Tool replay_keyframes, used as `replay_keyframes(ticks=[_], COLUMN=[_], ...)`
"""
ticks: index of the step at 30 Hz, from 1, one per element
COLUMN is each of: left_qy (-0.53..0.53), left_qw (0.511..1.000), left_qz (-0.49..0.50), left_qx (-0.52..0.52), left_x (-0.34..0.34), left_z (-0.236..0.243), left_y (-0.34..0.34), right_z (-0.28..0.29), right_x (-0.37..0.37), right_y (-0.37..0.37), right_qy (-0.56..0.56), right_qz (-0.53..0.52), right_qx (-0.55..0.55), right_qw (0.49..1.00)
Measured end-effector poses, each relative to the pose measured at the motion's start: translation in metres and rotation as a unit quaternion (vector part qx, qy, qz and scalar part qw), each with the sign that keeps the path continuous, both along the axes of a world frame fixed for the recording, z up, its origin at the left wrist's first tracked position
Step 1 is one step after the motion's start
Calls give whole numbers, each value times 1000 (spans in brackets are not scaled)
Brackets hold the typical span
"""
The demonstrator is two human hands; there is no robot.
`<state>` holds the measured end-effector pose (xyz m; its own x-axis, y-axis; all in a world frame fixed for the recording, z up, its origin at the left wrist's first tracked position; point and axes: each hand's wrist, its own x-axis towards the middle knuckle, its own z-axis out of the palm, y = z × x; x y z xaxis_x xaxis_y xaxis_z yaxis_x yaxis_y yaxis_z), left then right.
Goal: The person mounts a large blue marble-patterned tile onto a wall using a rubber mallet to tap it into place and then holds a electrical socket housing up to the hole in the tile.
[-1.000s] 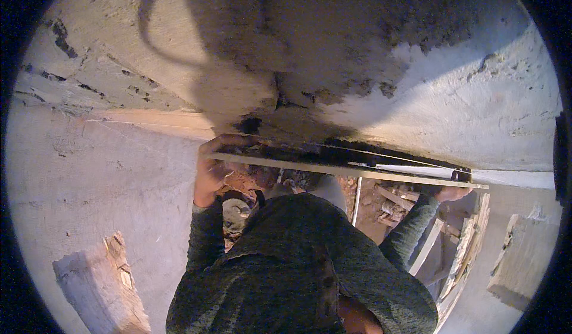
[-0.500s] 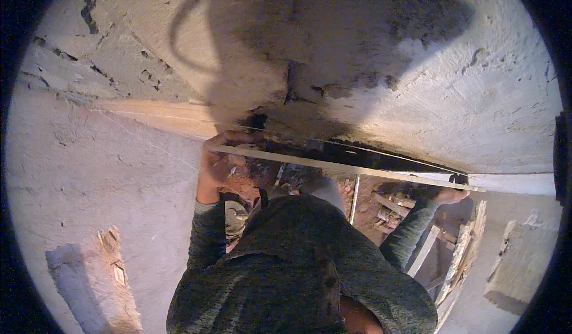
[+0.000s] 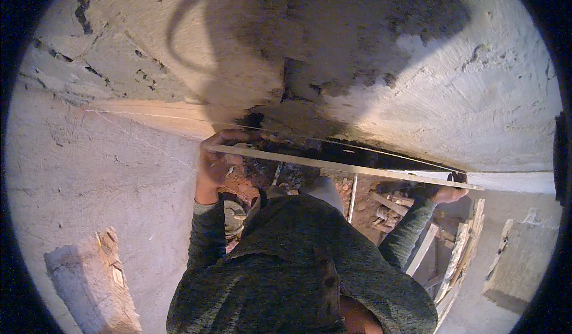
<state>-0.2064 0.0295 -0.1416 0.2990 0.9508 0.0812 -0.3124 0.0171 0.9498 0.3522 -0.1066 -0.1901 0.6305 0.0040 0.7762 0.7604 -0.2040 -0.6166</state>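
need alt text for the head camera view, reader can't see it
The left hand and right hand, in dark sleeves, hold a long, thin, pale strip near its ends, before a rough, partly shadowed wall. A thin string runs just above the strip in the picture, and wooden pieces show at lower right.

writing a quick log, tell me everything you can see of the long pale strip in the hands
The long pale strip looks narrow and straight, perhaps wooden, though that is unclear. It slants across the view, right end lower, a dark gap beyond it. The left hand grips its left end; the right hand holds it near the other.
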Motion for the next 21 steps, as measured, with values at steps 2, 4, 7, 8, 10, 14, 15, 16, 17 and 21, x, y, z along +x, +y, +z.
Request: replay_keyframes(ticks=[2,4,7,8,10,14,15,16,17,21], left_qy=[7,8,24,36,60,48,35,33,30,69], left_qw=[1000,999,1000,999,995,998,998,998,998,995], left_qz=[4,13,17,21,31,21,21,22,23,17], left_qx=[13,32,2,27,79,46,40,41,42,71], left_x=[-1,-2,-2,-1,-2,-8,-3,-3,-2,-8], left_z=[-5,-12,-5,-7,-12,-18,-11,-10,-8,-15], left_y=[0,0,-1,0,2,3,1,0,0,3], right_z=[0,-1,-4,-4,-4,-12,-11,-10,-9,-7], right_x=[0,3,5,6,6,20,18,16,14,12], right_y=[3,1,-1,-1,-1,-8,-7,-7,-6,-1], right_qy=[33,63,47,31,38,-22,-36,-50,-63,15], right_qz=[9,1,-11,-15,-13,-28,-41,-54,-67,-29], right_qx=[29,29,13,6,6,-21,-30,-38,-46,3], right_qw=[999,998,999,999,999,999,998,997,995,999])
